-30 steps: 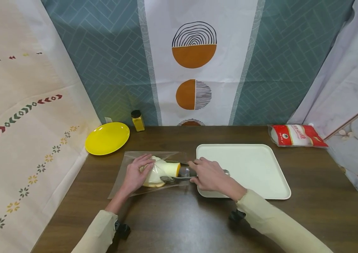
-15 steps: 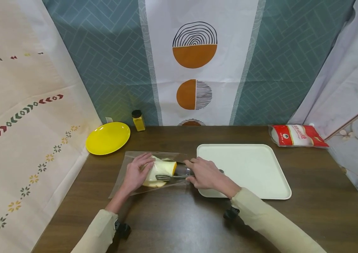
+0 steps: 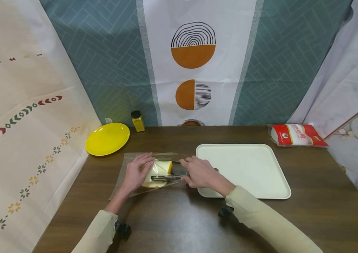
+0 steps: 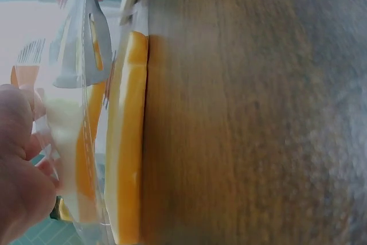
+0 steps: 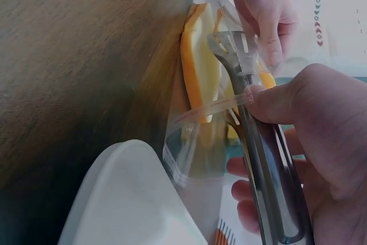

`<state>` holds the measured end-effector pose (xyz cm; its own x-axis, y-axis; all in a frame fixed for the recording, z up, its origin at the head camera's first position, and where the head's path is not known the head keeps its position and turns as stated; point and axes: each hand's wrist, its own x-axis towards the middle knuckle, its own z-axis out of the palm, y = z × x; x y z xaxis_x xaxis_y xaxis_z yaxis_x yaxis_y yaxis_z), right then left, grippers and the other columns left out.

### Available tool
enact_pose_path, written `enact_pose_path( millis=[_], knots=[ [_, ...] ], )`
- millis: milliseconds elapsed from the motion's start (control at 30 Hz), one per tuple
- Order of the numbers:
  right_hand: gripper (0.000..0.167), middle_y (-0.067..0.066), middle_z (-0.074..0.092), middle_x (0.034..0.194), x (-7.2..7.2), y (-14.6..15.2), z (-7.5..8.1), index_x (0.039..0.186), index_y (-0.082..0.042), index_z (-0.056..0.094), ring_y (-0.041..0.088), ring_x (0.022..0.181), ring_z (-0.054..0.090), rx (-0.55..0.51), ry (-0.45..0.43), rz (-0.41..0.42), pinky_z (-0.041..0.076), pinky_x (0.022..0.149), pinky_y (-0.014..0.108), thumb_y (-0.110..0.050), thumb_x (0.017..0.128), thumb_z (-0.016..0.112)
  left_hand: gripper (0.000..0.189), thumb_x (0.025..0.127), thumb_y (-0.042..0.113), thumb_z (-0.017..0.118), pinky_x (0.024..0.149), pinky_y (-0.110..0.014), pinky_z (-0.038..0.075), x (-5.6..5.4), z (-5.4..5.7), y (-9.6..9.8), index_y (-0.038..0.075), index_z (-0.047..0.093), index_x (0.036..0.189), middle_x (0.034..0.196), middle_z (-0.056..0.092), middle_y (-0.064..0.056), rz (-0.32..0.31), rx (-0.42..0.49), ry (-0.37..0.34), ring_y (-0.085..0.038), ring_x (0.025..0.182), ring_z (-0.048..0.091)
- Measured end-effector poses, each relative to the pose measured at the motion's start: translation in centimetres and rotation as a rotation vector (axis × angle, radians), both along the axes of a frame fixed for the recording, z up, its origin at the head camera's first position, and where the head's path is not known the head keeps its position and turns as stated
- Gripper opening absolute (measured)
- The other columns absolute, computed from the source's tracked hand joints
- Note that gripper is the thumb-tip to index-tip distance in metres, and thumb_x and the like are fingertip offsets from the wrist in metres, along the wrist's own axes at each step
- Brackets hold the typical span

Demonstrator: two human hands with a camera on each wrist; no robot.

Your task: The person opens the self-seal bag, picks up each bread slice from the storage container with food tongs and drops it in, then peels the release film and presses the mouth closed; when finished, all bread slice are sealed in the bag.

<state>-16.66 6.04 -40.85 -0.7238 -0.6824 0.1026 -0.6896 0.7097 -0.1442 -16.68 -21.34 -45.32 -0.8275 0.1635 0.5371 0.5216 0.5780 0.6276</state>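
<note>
Slices of bread (image 3: pixel 161 168) with an orange-brown crust lie in a clear plastic bag (image 3: pixel 121 182) left of the table's middle. Through the film, my left hand (image 3: pixel 138 170) grips the bag at the bread's left part, hiding some of it. My right hand (image 3: pixel 199 172) holds metal food tongs (image 5: pixel 269 182), thumb on one arm and fingers round the other side, at the bag's right-hand mouth. The tongs' slotted tips reach inside. In the left wrist view, one bread slice (image 4: pixel 127 142) lies low by the table, and the upper bread is beside the tong tip (image 4: pixel 86 55).
A white tray (image 3: pixel 245 168) lies to the right, its left edge near my right hand. At the back stand a yellow plate (image 3: pixel 107 138) and a yellow bottle with a black cap (image 3: pixel 138 123). A red-and-white packet (image 3: pixel 299 135) lies at the back right.
My right hand has moved left with the tongs, whose tips are now further into the bag. The upper bread's right edge has shifted left too. My left hand stays in place.
</note>
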Motion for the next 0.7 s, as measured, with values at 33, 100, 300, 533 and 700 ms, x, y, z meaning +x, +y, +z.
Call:
enact_pose_path(
  millis=[33, 100, 300, 533, 700],
  knots=[
    [0.058, 0.008, 0.065, 0.113, -0.05, -0.11, 0.03, 0.138, -0.006, 0.058, 0.025, 0.090, 0.058, 0.003, 0.004, -0.001, 0.051, 0.053, 0.037, -0.038, 0.091, 0.071, 0.016, 0.091, -0.002, 0.070, 0.107, -0.065, 0.031, 0.01, 0.00, 0.03, -0.006, 0.074, 0.106, 0.122, 0.066, -0.023, -0.001, 0.002, 0.002, -0.042, 0.119, 0.059],
    [0.058, 0.008, 0.065, 0.112, -0.11, -0.33, 0.09, 0.137, -0.007, 0.058, 0.025, 0.089, 0.058, 0.009, 0.006, -0.001, 0.051, 0.054, 0.037, -0.039, 0.091, 0.072, 0.016, 0.091, -0.002, 0.070, 0.107, -0.065, 0.031, 0.00, -0.06, 0.07, -0.005, 0.074, 0.106, 0.122, 0.066, -0.022, -0.001, 0.006, 0.004, -0.042, 0.118, 0.060],
    [0.059, 0.009, 0.065, 0.115, -0.15, -0.92, 0.20, 0.138, -0.006, 0.057, 0.025, 0.090, 0.058, 0.029, -0.004, 0.000, 0.052, 0.055, 0.038, -0.040, 0.091, 0.070, 0.015, 0.091, -0.001, 0.070, 0.107, -0.064, 0.032, -0.07, -0.32, 0.12, -0.004, 0.075, 0.105, 0.122, 0.066, -0.023, -0.009, 0.014, 0.010, -0.041, 0.117, 0.061],
    [0.064, 0.009, 0.063, 0.115, -0.23, -0.91, 0.22, 0.140, -0.005, 0.054, 0.025, 0.090, 0.056, 0.066, -0.024, -0.015, 0.050, 0.055, 0.036, -0.044, 0.091, 0.070, 0.016, 0.089, -0.003, 0.072, 0.104, -0.066, 0.034, -0.19, -0.74, -0.13, -0.005, 0.075, 0.105, 0.119, 0.068, -0.023, 0.002, 0.020, 0.035, -0.042, 0.113, 0.063],
    [0.072, 0.013, 0.059, 0.131, -0.46, -0.65, 0.55, 0.146, -0.004, 0.048, 0.030, 0.107, 0.056, 0.085, -0.089, -0.028, 0.055, 0.068, 0.041, -0.047, 0.092, 0.069, 0.017, 0.090, -0.001, 0.072, 0.105, -0.063, 0.035, -0.19, -0.80, -0.19, -0.003, 0.075, 0.106, 0.120, 0.067, -0.022, 0.006, 0.024, 0.011, -0.042, 0.116, 0.061]
  ],
)
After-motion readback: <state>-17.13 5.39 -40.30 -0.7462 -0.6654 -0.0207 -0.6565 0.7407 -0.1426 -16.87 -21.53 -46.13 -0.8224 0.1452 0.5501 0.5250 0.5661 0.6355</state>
